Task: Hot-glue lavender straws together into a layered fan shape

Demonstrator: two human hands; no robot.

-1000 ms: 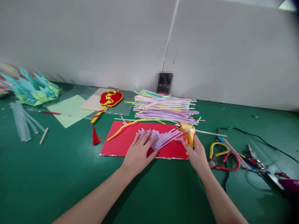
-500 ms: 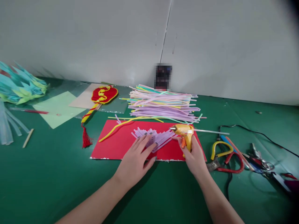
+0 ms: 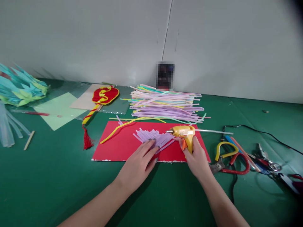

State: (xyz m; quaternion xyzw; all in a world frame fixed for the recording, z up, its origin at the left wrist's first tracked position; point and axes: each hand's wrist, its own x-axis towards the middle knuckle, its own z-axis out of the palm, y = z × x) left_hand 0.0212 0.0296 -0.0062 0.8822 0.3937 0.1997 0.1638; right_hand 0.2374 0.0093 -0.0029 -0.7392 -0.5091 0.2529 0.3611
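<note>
My right hand [image 3: 196, 159] grips a yellow hot glue gun [image 3: 183, 134] with an orange trigger, its nozzle pointing left at a fan of short lilac straw pieces [image 3: 153, 138]. That fan lies on a red card sheet [image 3: 118, 145] on the green table. My left hand [image 3: 139, 165] rests with fingers stretched flat, fingertips pressing the near edge of the lilac pieces. A bent yellow strip [image 3: 127, 124] lies across the card's far side.
A heap of pastel straws [image 3: 165, 105] sits behind the card. Pliers with yellow and red handles [image 3: 228, 157], scissors and a black cable [image 3: 260, 135] lie at right. A red and yellow tasselled ornament [image 3: 101, 97], pale sheets, teal paper leaves [image 3: 21, 88] and clear glue sticks lie at left.
The glue gun in my right hand has slid left, its nozzle now over the lilac pieces. My left hand has drawn back slightly toward the card's near edge.
</note>
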